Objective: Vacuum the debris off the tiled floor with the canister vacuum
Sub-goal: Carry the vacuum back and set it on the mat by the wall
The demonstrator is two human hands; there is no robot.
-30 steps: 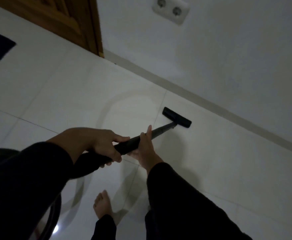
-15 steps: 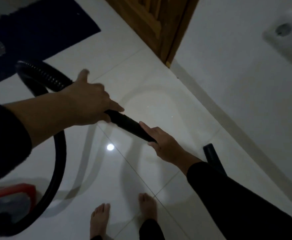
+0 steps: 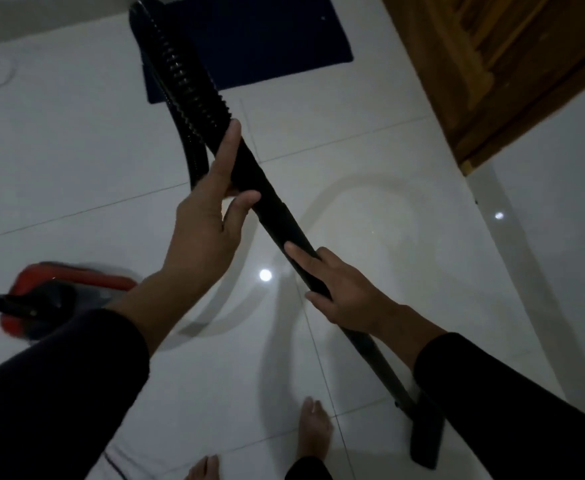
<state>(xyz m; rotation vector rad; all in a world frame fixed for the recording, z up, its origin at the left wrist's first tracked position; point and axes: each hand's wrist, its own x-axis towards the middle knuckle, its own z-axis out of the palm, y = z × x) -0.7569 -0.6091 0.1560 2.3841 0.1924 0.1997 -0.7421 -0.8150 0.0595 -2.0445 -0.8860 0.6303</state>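
A black vacuum wand (image 3: pixel 277 216) runs diagonally from upper left to lower right. My left hand (image 3: pixel 208 216) grips its upper end, where the ribbed black hose (image 3: pixel 183 74) joins. My right hand (image 3: pixel 339 289) holds the wand lower down, fingers wrapped over it. The black floor nozzle (image 3: pixel 426 441) rests on the white tiled floor (image 3: pixel 388 209) at the lower right, partly behind my right sleeve. The red canister vacuum (image 3: pixel 52 296) sits on the floor at the left. No debris shows on the tiles.
A dark blue mat (image 3: pixel 267 39) lies at the top. A wooden door (image 3: pixel 513 64) fills the upper right, with a white wall (image 3: pixel 568 202) and baseboard below it. My bare feet (image 3: pixel 313 431) stand at the bottom centre.
The view has swung left and down. The wand and nozzle have been drawn back from the wall toward my feet. The canister has come further into view at the left.
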